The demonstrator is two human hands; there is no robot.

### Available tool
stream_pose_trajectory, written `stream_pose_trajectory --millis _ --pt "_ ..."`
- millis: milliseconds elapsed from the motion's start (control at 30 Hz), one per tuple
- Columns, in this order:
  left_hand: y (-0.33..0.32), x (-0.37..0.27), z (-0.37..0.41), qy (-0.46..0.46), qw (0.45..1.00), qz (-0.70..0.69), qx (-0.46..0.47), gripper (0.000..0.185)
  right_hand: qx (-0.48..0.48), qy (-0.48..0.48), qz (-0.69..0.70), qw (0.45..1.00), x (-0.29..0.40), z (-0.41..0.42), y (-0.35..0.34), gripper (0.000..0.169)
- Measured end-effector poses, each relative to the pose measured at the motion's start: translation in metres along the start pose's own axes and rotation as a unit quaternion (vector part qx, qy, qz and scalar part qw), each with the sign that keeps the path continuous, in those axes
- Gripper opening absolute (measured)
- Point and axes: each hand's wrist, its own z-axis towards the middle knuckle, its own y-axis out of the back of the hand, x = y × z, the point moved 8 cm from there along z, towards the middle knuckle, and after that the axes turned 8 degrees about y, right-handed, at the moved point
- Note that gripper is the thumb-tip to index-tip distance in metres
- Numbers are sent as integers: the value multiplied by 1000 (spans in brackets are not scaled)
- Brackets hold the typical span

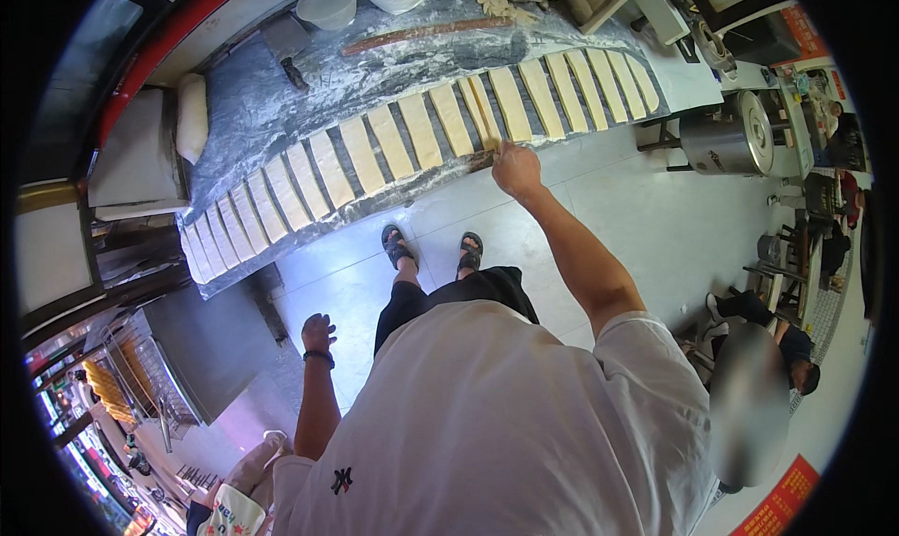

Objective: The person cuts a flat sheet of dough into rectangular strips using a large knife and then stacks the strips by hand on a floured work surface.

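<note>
My right hand (pixel 516 169) grips one end of a thin wooden stick (pixel 482 108) at the front edge of the floured worktop (pixel 239 115). The stick lies lengthwise along one flat dough strip (pixel 469 104). Several pale dough strips stand side by side in a long row, with narrow gaps between most of them. One of these, a plain strip (pixel 510 104), is just right of the stick. Low at my side hangs my left hand (pixel 319 332), fingers loosely curled and apart, holding nothing.
Behind the row lie a long rolling pin (pixel 428 34) and a cleaver (pixel 286 41). A dough log (pixel 192 118) rests at the left, with a plastic tub (pixel 328 4) at the back. A steel pot (pixel 723 134) stands right; a wire rack (pixel 172 374) is lower left. People sit at right.
</note>
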Motion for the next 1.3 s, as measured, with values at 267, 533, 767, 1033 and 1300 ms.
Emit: stream_pose_trajectory --millis 267,533,767,1033,1300 --pt "13 114 -10 173 985 -12 -7 31 61 45 -19 997 -22 -129 -12 13" --pt "38 141 14 222 974 -45 1 29 -66 165 80 981 100 -32 48 14" --pt "74 88 46 107 991 -78 14 33 128 105 371 914 286 240 13 21" --pt "122 109 56 154 976 -156 -18 45 101 -209 543 807 271 321 -56 19" --pt "91 141 59 206 970 -132 5 45 -84 149 46 984 186 121 4 19"
